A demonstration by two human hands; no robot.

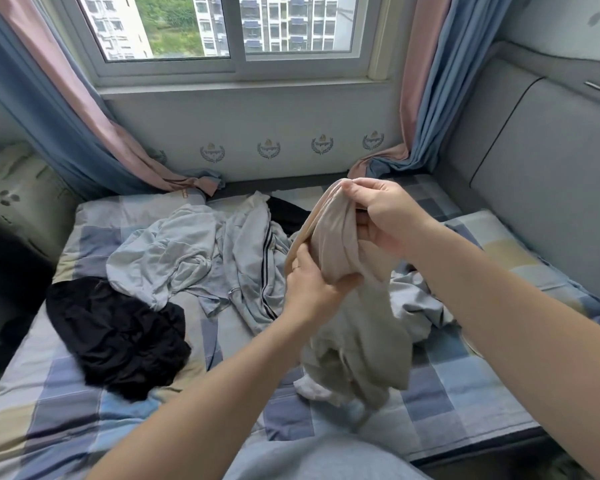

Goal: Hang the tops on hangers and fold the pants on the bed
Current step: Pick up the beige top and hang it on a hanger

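Observation:
I hold a beige garment (357, 313) up over the bed (465, 382), and its lower part hangs down bunched. My right hand (388, 216) pinches its top edge between thumb and fingers. Lower down, my left hand (312, 282) grips a fold of the same cloth. A light grey garment (167, 251) lies crumpled on the bed's middle, beside a grey piece with dark stripes (257, 258). A black garment (118, 334) is heaped at the left. No hanger is in view.
More light cloth (413, 299) lies behind the beige garment, and a dark piece (288, 209) near the wall. The padded headboard (534, 188) stands at the right. Curtains (84, 116) hang beside the window (236, 32). Another bed edge (14, 188) is at the left.

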